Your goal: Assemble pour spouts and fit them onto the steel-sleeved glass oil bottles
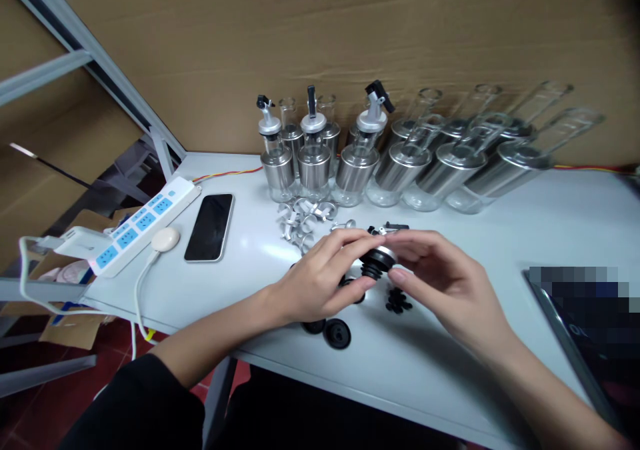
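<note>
Between both hands, above the table, is a bottle pourer stopper (pixel 379 261) with a silver rim and a ribbed black plug pointing down. My left hand (pixel 323 273) is closed on it, thumb by the plug and fingers over the top. My right hand (pixel 450 280) curves around its other side, fingertips at the top and thumb near the rim. Black round caps (pixel 337 334) lie below my left hand, partly covered. A cluster of small black pieces (pixel 399 301) sits under my right hand. Silver spout parts (pixel 306 222) are piled beyond my left hand.
Glass bottles with steel sleeves (pixel 314 165) stand along the cardboard wall (pixel 340 23); three front ones carry pourers. A phone (pixel 210 227), power strip (pixel 145 227) and white round charger (pixel 165 239) lie left. A dark-screened device (pixel 575 330) lies right.
</note>
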Motion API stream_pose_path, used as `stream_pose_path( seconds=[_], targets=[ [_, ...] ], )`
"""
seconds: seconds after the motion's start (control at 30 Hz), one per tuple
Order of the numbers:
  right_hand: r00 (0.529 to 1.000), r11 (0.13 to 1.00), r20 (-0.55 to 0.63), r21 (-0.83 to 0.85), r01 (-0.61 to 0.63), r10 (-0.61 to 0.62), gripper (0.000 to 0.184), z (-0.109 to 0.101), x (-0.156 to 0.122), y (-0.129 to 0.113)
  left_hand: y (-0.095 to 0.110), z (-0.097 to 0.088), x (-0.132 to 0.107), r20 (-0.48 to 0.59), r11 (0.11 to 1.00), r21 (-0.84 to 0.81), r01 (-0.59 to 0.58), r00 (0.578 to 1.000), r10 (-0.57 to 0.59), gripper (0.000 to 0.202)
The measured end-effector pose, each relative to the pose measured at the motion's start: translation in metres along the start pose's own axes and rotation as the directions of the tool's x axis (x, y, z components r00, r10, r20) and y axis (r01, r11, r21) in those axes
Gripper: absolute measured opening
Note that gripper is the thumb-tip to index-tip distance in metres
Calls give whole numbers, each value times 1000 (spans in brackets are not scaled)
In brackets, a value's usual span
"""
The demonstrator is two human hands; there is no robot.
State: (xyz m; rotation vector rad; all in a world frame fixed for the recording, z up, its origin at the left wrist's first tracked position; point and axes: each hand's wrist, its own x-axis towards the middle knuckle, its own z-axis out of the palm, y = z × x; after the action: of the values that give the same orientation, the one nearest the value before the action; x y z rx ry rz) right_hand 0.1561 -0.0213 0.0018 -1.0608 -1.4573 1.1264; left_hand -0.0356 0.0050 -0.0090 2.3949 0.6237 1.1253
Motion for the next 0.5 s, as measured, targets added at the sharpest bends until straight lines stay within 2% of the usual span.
stream_pose_path(
  seconds=[0.17, 0.3, 0.5],
  targets=[
    [996, 989, 29, -124, 82, -80, 26, 1, -2, 1, -1, 1, 0, -7, 1000, -28, -3, 1000, 3, 48],
    [990, 981, 69, -138, 134, -125, 34, -1, -2, 5, -1, 1, 0, -26, 1000, -22, -14, 1000, 13, 45],
    [982, 971, 86, -160, 179, -167, 37, 0, -4, 6, -1, 0, 0, -51, 999, -41, -22, 999, 20, 41]
  ],
)
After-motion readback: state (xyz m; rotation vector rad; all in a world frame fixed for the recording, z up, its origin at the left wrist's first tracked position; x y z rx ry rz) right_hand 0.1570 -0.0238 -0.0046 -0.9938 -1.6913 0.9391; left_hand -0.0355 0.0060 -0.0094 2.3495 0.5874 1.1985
